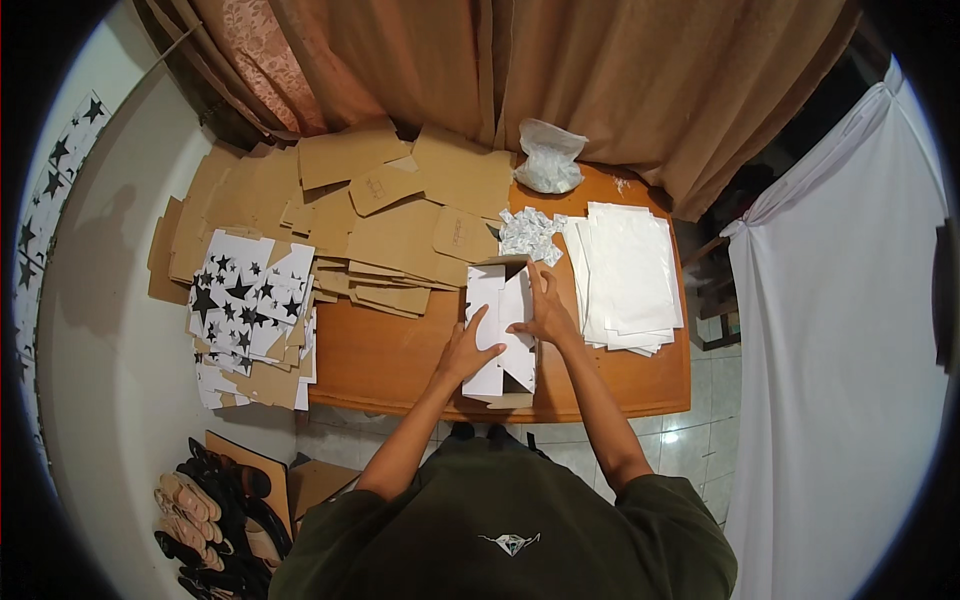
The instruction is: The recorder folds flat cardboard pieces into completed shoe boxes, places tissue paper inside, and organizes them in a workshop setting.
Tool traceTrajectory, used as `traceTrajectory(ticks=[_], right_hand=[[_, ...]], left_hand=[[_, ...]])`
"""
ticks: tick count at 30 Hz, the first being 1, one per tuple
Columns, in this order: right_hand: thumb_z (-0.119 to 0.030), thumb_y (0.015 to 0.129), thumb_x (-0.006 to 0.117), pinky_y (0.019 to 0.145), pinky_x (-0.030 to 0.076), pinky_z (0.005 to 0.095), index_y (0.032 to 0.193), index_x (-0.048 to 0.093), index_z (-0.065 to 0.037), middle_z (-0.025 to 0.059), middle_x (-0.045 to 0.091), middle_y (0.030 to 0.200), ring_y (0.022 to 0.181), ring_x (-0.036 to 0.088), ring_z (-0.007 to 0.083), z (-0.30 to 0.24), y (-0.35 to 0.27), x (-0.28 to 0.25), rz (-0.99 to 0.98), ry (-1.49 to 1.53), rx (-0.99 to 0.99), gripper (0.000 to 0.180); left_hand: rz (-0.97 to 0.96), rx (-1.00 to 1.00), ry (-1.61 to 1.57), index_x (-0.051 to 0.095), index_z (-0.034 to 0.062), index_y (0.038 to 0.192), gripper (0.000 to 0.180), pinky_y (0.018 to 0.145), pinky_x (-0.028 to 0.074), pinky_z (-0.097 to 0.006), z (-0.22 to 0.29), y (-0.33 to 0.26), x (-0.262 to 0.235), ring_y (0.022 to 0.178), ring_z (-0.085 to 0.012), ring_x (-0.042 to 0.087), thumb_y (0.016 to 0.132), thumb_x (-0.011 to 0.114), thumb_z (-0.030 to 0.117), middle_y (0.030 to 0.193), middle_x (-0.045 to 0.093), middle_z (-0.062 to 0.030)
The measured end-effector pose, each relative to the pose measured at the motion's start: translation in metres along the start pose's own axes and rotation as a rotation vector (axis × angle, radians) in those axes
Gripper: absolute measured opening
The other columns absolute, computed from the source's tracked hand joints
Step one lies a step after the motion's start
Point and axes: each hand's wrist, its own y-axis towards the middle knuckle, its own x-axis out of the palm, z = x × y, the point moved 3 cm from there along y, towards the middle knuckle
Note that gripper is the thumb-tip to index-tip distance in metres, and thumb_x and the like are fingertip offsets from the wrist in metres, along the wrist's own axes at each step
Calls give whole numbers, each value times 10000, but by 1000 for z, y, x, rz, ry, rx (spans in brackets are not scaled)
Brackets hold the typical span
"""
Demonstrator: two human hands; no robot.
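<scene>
A white cardboard box (484,377) stands at the table's front edge, between my hands. Its long white flaps are folded inward over the top, and brown board shows at its near and far ends. My left hand (466,352) lies along the left flap, fingers against the left side and thumb across the top. On the other side my right hand (549,316) holds the far right edge, its thumb pressing on the right flap. The box's inside is mostly hidden beneath the flaps.
Flat brown cardboard sheets (400,235) cover the table's far left, with star-printed white sheets (245,300) in front. Right of the box lie white envelopes or bags (630,270). Small silvery packets (530,235) and a clear plastic bag (550,158) are behind it. Shoes (225,510) lie lower left.
</scene>
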Motion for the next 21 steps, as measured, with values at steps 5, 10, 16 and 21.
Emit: traceTrajectory(ticks=[5, 10, 16, 21], right_hand=[[-298, 726, 911, 1052, 483, 502, 1615, 116, -114, 320, 298, 1460, 1262, 511, 537, 16, -46, 6, 5, 190, 226, 1207], [-405, 827, 828, 1026, 486, 464, 1459, 463, -43, 248, 436, 1403, 1247, 544, 419, 18, -90, -4, 83, 411, 271, 815], [-514, 785, 817, 1084, 409, 464, 1161, 682, -69, 165, 543, 1399, 1305, 494, 375, -44, -124, -41, -242, 246, -171, 599], [-451, 834, 776, 1042, 425, 437, 1025, 720, -88, 108, 677, 1188, 1184, 594, 321, -27, -131, -22, -240, 216, -149, 413]], left_hand=[[-10, -39, 143, 304, 264, 1586, 978, 995, 503, -525, 19, -1, -1, 1206, -484, 567, 791, 809, 530, 1309, 496, -279], [16, -57, 241, 327, 260, 1568, 980, 919, 525, -545, 31, 0, 1, 1120, -483, 600, 772, 816, 558, 1232, 511, -253], [5, -59, 228, 345, 250, 1554, 963, 892, 529, -547, 41, 8, 9, 1113, -479, 606, 772, 813, 562, 1228, 511, -258], [10, -49, 271, 343, 249, 1557, 966, 887, 526, -557, 56, 10, 16, 1123, -476, 599, 774, 804, 577, 1229, 511, -254]])
